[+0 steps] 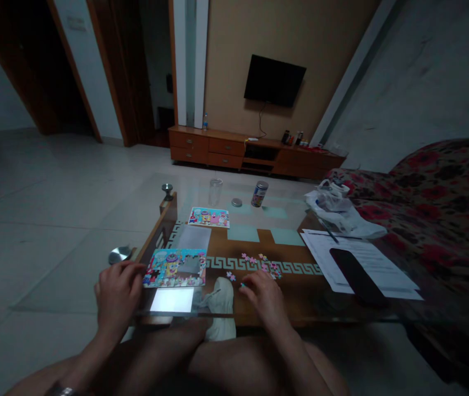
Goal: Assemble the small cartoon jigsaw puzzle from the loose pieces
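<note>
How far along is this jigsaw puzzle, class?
Most of the jigsaw puzzle already looks assembled. In hand: the right hand is at a small teal piece, and the left hand lies at the puzzle's left edge. Left to do: the gap at the puzzle's upper right and the loose pink pieces on the glass table.

Legible text: none. Entry for your view: printed papers (321, 247), drink can (260, 194), puzzle picture card (208, 217) — each bears marks or lettering too small or blurred to read.
</note>
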The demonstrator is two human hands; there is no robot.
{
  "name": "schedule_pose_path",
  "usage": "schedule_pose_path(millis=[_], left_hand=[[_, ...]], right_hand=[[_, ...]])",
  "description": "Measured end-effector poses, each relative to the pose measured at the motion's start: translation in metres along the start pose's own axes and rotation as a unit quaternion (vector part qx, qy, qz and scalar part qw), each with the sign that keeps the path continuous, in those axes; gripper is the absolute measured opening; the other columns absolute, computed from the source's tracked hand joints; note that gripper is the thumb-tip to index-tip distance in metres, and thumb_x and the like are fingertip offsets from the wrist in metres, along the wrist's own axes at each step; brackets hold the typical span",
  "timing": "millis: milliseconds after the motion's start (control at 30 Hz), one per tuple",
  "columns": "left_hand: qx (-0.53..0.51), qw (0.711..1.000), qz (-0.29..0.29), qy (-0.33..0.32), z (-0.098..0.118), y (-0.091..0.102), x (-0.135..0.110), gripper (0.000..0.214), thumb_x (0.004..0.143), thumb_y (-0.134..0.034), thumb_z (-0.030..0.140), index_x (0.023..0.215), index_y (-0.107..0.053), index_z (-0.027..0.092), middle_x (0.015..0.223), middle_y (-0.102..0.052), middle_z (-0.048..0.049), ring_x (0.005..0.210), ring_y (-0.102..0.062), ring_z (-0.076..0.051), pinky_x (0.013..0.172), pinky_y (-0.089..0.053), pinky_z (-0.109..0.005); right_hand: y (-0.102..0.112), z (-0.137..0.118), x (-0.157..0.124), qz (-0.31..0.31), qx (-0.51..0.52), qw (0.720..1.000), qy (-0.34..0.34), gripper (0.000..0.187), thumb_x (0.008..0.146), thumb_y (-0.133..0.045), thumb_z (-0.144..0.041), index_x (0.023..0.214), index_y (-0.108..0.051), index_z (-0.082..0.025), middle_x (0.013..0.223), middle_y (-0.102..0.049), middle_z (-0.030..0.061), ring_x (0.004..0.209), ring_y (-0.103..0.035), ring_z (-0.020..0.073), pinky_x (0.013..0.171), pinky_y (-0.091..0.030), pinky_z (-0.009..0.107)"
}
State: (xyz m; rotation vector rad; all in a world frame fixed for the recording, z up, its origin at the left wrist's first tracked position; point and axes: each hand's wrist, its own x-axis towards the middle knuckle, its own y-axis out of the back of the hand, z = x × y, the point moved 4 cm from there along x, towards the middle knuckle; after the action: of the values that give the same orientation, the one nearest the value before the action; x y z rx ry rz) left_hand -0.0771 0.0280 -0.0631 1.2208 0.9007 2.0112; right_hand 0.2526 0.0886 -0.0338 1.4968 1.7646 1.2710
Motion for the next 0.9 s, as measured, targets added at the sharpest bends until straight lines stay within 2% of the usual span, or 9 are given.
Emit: schedule_pose_path(millis=[167,467,700,900], left_hand=[[-0.002,1.000,-0.012,0.023,0.003,0.004,0.001,0.022,0.088,-0.044,0.022,0.089,-0.067,0.023,0.103,-0.059,-0.0064,0.099,-0.048,-0.026,0.078,-0.037,-0.037],[-0.010,1.000,-0.013,0.011,0.004,0.006,0.001,0.022,0.089,-0.044,0.022,0.090,-0.066,0.023,0.101,-0.059,-0.0059,0.100,-0.048,-0.026,0.078,-0.036,-0.037],[-0.009,1.000,-0.017,0.009,0.003,0.004,0.000,0.022,0.089,-0.044,0.022,0.091,-0.065,0.023,0.103,-0.059,-0.0056,0.100,-0.048,-0.026,0.078,-0.036,-0.037],[-0.015,1.000,-0.016,0.017,0.004,0.004,0.001,0.021,0.088,-0.045,0.019,0.090,-0.065,0.023,0.102,-0.059,-0.0055,0.099,-0.048,-0.025,0.078,-0.036,-0.037]], right_hand=[[-0.004,-0.001,-0.001,-0.002,-0.040,0.999,-0.011,0.013,0.076,-0.062,-0.015,0.085,-0.068,-0.022,0.092,-0.067,0.0066,0.093,-0.060,0.0253,0.078,-0.044,0.033],[-0.005,0.006,0.000,-0.007,-0.016,1.000,-0.010,0.015,0.078,-0.057,-0.014,0.085,-0.069,-0.021,0.092,-0.068,0.0067,0.091,-0.061,0.0241,0.080,-0.045,0.033],[0.001,0.029,0.002,0.038,0.038,0.998,-0.022,0.013,0.077,-0.057,-0.018,0.082,-0.069,-0.021,0.086,-0.068,0.0067,0.082,-0.062,0.0229,0.075,-0.047,0.033],[-0.007,0.020,0.001,0.024,0.030,0.999,0.002,0.012,0.075,-0.058,-0.018,0.081,-0.068,-0.022,0.088,-0.068,0.0061,0.087,-0.062,0.0236,0.077,-0.046,0.033]])
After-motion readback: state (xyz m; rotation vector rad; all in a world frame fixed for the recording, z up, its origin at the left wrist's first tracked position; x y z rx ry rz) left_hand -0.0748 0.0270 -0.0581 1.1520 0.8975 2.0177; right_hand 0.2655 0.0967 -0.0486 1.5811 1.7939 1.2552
